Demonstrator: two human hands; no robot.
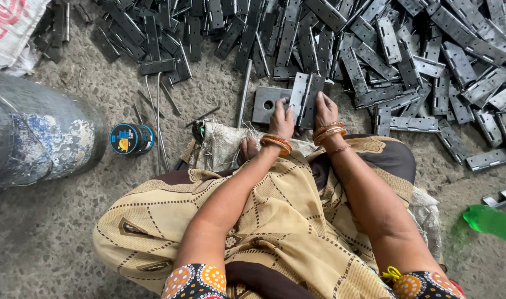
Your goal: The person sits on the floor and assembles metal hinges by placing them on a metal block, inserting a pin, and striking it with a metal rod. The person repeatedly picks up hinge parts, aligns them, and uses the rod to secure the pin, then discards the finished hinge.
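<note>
1. The person sits on a rough concrete floor [70,232], knees covered by a tan patterned cloth [275,221], both arms stretched forward.
2. The left hand [282,117] rests its fingers on the left leaf of a grey metal hinge [306,99], pressing it down; the grip looks partly closed on the leaf's edge.
3. The right hand [325,111] grasps the right side of the same hinge, fingers curled over its edge.
4. The hinge stands just in front of the knees, touching a flat square metal plate with a round hole [268,104] on its left.
5. A large heap of similar hinges [408,50] spreads across the floor beyond and to the right of the hands.
6. A thin metal rod [243,94] lies left of the plate, with several wires [156,111] farther left.
7. A small round blue-and-black tin [130,138] lies near a big dark drum [37,133] on the left.
8. A green plastic object [494,221] shows at the right edge.
</note>
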